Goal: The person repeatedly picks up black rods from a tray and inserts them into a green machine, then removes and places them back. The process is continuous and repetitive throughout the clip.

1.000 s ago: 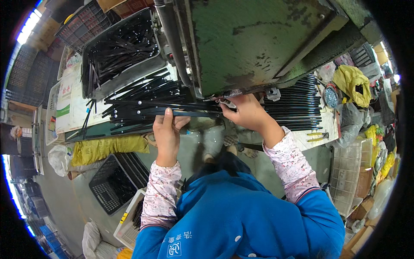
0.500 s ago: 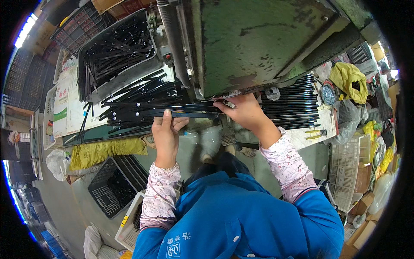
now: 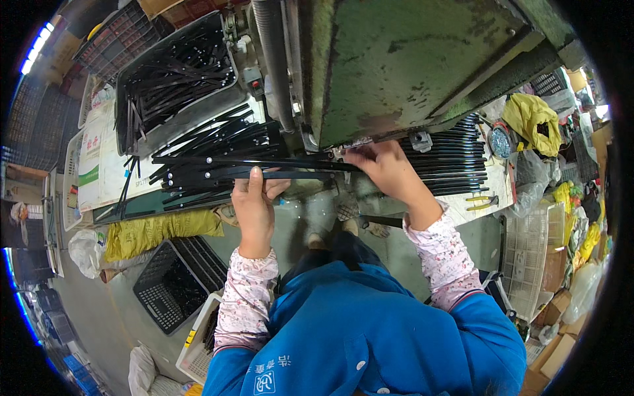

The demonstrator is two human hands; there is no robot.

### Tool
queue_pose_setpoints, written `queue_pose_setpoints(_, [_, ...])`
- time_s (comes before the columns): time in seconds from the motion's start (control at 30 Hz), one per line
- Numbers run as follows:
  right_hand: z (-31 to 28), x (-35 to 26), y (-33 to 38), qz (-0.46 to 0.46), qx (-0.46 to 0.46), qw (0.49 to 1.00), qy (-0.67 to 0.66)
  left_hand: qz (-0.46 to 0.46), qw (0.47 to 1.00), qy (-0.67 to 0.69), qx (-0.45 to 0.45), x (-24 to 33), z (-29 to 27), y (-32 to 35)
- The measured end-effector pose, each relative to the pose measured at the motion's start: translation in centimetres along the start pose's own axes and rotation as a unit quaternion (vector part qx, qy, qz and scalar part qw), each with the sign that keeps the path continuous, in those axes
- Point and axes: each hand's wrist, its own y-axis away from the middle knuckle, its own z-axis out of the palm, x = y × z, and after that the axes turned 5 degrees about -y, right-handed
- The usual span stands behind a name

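Note:
My left hand (image 3: 255,201) is closed on a black flat strip (image 3: 300,175), the thumb on top and the fingers underneath. A second long black strip (image 3: 277,162) runs just beyond it, toward the machine. At the strips' right ends, below the green machine (image 3: 409,72), my right hand (image 3: 389,168) has its fingers curled together. They are slightly blurred, and what they grip is hidden. Left of my hands lies a loose pile of black strips (image 3: 218,142) with round silvery rivet heads. To the right, more black strips (image 3: 449,165) lie side by side in a row.
A bin of black strips (image 3: 178,79) stands at the back left. Pliers (image 3: 483,202) and a round container of small metal parts (image 3: 500,143) are on the right. A black crate (image 3: 170,287) sits on the floor, near a yellow sack (image 3: 165,234). The machine overhangs the work.
My right hand has moved slightly right, with its fingers more curled. My left hand keeps its hold on the strip at nearly the same spot. The view has shifted a little.

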Motion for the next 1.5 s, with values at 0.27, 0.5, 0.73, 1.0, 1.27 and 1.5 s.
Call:
queue_pose_setpoints(0.27, [-0.9,0.4,-0.8,-0.064,0.052,0.997,-0.006,0.013,1.000,0.000,0.009,1.1,1.1,0.7])
queue_pose_setpoints(0.5, [0.3,1.2,-1.7,0.049,-0.011,0.982,-0.183,-0.028,0.999,0.012,0.010,0.6,0.8,0.9])
queue_pose_setpoints(0.73, [2.2,5.6,0.5,0.256,0.137,0.881,-0.373,-0.061,0.995,0.023,-0.079,-0.9,3.8,2.8])
queue_pose_setpoints(1.0, [1.9,3.6,1.0,0.258,0.221,0.826,-0.449,-0.047,0.991,0.096,-0.081,0.0,6.0,1.6])
queue_pose_setpoints(1.27, [3.0,-1.4,0.0,0.097,0.254,0.907,-0.322,-0.030,0.991,0.109,-0.073,-0.9,6.5,0.7])
queue_pose_setpoints(1.5, [3.1,-2.4,-0.9,-0.121,0.196,0.973,-0.010,-0.055,0.989,0.135,-0.015,-3.1,5.3,0.7])
